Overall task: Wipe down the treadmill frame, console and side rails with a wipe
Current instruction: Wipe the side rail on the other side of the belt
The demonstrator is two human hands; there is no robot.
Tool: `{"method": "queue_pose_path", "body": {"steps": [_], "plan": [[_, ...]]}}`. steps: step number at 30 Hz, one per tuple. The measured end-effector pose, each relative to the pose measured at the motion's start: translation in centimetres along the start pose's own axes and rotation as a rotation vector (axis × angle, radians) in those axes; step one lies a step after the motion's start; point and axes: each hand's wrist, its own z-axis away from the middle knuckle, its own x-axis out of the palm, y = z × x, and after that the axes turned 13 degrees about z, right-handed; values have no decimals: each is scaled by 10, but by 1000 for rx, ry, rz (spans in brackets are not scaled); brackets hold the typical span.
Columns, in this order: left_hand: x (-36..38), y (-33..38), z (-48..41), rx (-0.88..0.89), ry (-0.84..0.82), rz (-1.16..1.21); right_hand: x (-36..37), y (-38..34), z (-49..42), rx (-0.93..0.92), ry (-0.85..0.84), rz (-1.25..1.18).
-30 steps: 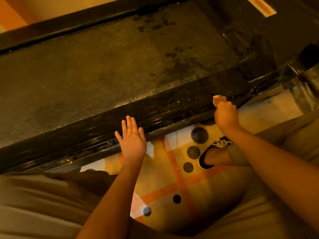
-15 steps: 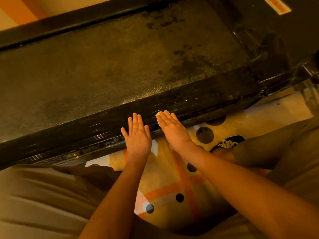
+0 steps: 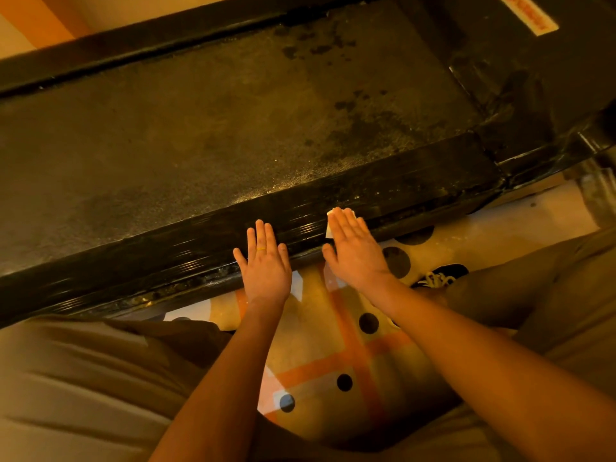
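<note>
The treadmill's black near side rail [image 3: 416, 191] runs across the view below the dusty grey belt [image 3: 216, 121]. My right hand [image 3: 355, 250] lies flat on the rail with straight fingers, pressing a small white wipe [image 3: 330, 225] whose edges show at the fingertips and by the thumb. My left hand [image 3: 265, 261] rests flat on the same rail just to the left, fingers straight, a yellow ring on one finger.
The far side rail [image 3: 166, 38] and the black motor cover [image 3: 533, 61] with a white-and-orange label [image 3: 530, 15] bound the belt. Below the rail lies a patterned floor mat [image 3: 350, 345] with black dots. My knees and a black shoe [image 3: 440, 276] sit close by.
My right hand slid left along the rail from near the motor cover towards my left hand and flattened onto the wipe, then edged slightly right. My left hand stayed put.
</note>
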Motion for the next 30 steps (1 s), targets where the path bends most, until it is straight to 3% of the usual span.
{"method": "queue_pose_path", "body": {"steps": [8,13,24,30], "plan": [[3,0,0,-5,17,-2,-3,100,-14,286,24,-16],[3,1,-1,-3,17,7,-2,97,-15,372,14,-72],[3,0,0,-3,14,4,-1,-41,-4,-12,-36,-52],[0,0,0,-1,-4,4,-3,-14,-20,-5,-23,-3]]}}
